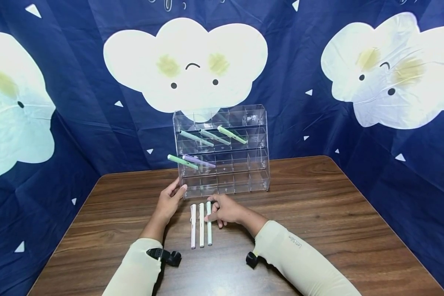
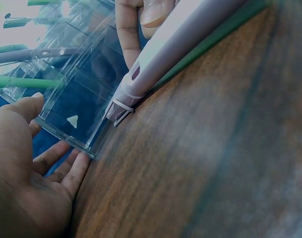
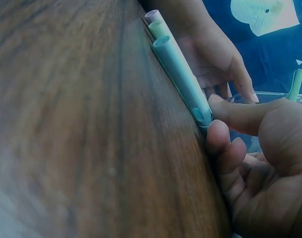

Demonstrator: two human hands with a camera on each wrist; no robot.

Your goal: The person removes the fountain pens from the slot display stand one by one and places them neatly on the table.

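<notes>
In the head view, a clear stepped plastic pen rack (image 1: 225,190) stands toward the back of the table. My left hand (image 1: 170,201) holds its lower left corner, with the thumb at the front and the other fingers around the side edge. My right hand (image 1: 225,209) pinches a mint-green pen (image 3: 183,77) near its clip end between thumb and fingers; the pen lies on the table before the rack. Just left of it lie a cream pen (image 1: 201,226) and a pale lilac pen (image 1: 193,228), side by side with clips toward the rack.
In an upper tier rest a teal pen (image 1: 196,138), a grey-green pen (image 1: 215,137) and a yellow-green pen (image 1: 232,135). Lower down are a green pen (image 1: 183,161) and a purple pen (image 1: 200,161). Blue cloth (image 1: 292,123) with clouds hangs behind the wooden table (image 1: 318,213).
</notes>
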